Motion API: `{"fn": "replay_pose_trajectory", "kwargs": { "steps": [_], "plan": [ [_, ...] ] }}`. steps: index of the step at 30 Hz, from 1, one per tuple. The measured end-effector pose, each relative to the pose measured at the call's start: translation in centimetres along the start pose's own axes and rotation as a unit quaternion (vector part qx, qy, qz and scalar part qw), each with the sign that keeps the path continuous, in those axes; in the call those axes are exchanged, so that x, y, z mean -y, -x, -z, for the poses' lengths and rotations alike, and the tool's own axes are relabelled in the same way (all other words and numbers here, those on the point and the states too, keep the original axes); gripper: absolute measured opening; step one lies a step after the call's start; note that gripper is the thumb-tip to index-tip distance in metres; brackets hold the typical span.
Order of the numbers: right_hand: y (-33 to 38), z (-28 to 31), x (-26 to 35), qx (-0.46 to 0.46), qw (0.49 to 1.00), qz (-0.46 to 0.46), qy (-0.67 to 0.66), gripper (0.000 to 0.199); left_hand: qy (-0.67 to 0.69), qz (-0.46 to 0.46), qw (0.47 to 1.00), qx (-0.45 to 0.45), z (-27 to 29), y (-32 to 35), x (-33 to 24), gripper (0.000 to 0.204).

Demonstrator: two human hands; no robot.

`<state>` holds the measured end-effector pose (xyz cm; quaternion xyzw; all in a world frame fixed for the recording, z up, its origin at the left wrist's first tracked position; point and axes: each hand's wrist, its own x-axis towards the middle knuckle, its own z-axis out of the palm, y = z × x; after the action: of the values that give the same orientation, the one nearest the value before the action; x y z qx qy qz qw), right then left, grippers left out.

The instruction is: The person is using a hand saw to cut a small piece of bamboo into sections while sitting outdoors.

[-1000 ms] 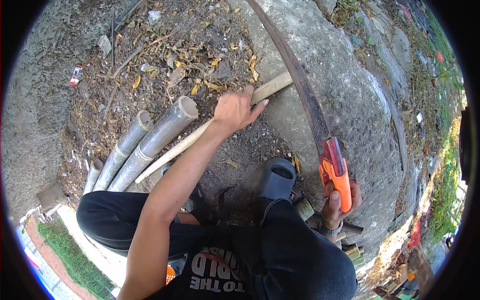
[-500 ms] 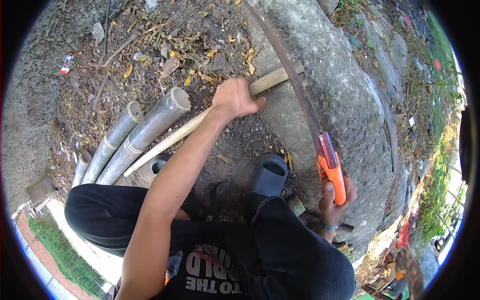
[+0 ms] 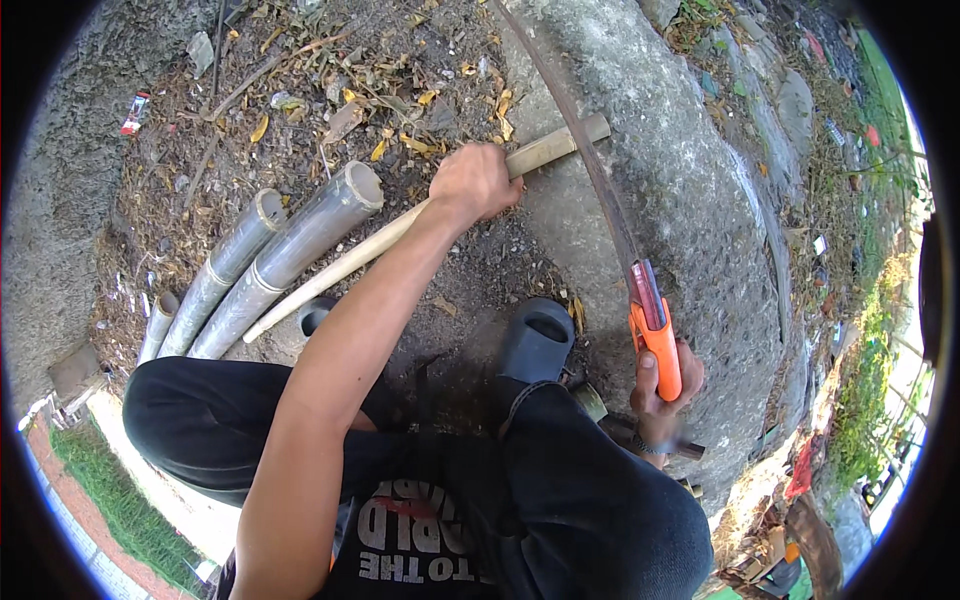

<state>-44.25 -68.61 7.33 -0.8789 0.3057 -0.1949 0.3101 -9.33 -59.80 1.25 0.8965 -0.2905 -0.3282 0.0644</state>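
Two hands: (image 3: 478,182) (image 3: 662,385) bamboo strip (image 3: 400,228), orange-handled saw (image 3: 640,290).

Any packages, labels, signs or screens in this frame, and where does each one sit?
Small red-and-white crumpled wrapper: on the dirt at upper left, beyond the grey bamboo poles.
Pale flat scrap of litter: on the dirt near the top edge; its kind is unclear.
White printed lettering on the black shirt: bottom centre.
No signs or screens.

My left arm stretches straight out ahead of me, bare from shoulder to wrist, and my left hand (image 3: 476,183) is curled shut in a downward grip, knuckles up. My right hand (image 3: 664,385) sits low beside my right knee, well apart from the left, fingers wrapped tight, thumb pointing forward.
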Motion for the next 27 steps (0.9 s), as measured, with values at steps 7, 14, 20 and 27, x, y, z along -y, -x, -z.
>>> {"fn": "replay_pose_trajectory", "kwargs": {
  "steps": [7,14,20,27],
  "plan": [
    [-0.3,-0.3,1.0,0.05,0.998,-0.002,-0.032,0.027,0.005,-0.016,1.0,-0.012,-0.5,0.2,0.3,0.039],
    [-0.5,0.4,0.2,0.014,0.999,0.016,-0.031,0.024,0.0,-0.001,1.0,-0.011,0.2,0.7,-0.4,0.036],
    [1.5,3.1,0.7,0.01,1.0,0.008,-0.025,0.028,0.0,0.004,1.0,-0.003,-0.1,0.3,-0.7,0.036],
    [0.3,0.8,-0.1,0.033,0.997,-0.014,-0.072,0.027,-0.004,-0.004,1.0,-0.023,-0.4,-0.4,0.0,0.036]
  ]
}}
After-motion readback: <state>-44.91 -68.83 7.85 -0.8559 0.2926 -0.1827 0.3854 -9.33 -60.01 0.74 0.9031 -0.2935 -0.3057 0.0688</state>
